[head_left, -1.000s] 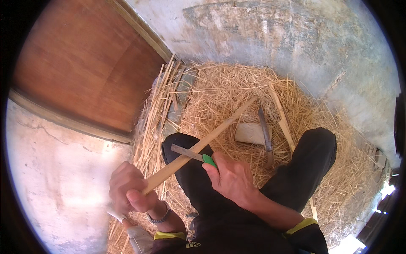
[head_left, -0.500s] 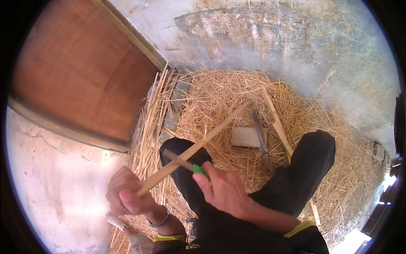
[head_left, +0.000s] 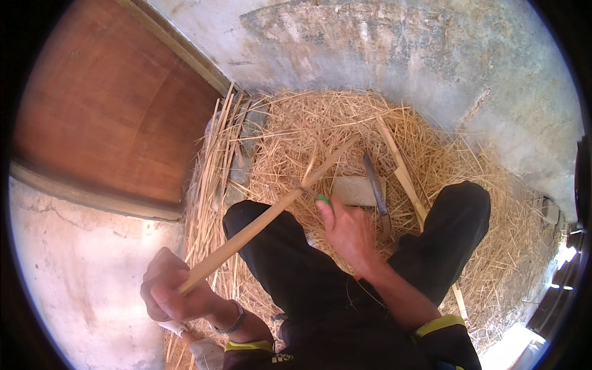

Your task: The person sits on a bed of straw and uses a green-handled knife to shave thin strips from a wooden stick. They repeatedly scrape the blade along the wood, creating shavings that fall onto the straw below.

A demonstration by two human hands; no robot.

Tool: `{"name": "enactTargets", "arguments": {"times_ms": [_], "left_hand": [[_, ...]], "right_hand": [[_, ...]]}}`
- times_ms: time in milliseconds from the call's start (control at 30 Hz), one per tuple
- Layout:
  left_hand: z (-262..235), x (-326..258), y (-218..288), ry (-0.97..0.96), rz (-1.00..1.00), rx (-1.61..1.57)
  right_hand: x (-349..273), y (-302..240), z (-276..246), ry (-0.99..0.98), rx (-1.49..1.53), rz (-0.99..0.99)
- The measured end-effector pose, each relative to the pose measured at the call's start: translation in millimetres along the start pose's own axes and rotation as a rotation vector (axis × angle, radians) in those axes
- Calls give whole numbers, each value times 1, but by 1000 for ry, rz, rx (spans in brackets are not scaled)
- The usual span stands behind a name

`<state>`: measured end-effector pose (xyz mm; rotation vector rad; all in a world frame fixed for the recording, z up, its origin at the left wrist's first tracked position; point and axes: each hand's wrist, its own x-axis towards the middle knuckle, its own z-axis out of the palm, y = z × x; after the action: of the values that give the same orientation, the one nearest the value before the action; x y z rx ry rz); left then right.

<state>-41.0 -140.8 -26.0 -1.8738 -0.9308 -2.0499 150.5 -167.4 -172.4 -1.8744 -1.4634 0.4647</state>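
Note:
My left hand [head_left: 172, 287] grips the near end of a long flat bamboo strip [head_left: 246, 237], which slants up and away to the right over my left knee. In my right hand [head_left: 351, 234] is a small knife with a green handle [head_left: 323, 199], mostly covered by the fingers. Its short blade [head_left: 306, 190] lies against the strip, past the middle toward the far end. Beyond my right hand, a long dark blade with a wooden handle [head_left: 375, 185] rests across a pale rectangular block [head_left: 351, 191].
Thin shavings [head_left: 302, 117] cover the floor around my dark-trousered legs. More bamboo pieces [head_left: 402, 176] lie near my right knee. Long thin slivers [head_left: 209, 179] are heaped at the left, beside a brown door [head_left: 117, 111]. A stained wall [head_left: 401, 55] rises at the back.
My right hand and the knife have moved along the strip, away from my left hand toward the far end. My left hand has shifted slightly left and down, still gripping the strip.

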Motion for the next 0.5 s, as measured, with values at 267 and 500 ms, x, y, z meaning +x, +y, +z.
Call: {"name": "enactTargets", "arguments": {"times_ms": [267,500], "left_hand": [[-1,3,2,-12,294,491],[8,6,-3,76,-52,245]], "right_hand": [[-3,-2,6,13,50,-2],[18,29,40,-63,-147,193]]}}
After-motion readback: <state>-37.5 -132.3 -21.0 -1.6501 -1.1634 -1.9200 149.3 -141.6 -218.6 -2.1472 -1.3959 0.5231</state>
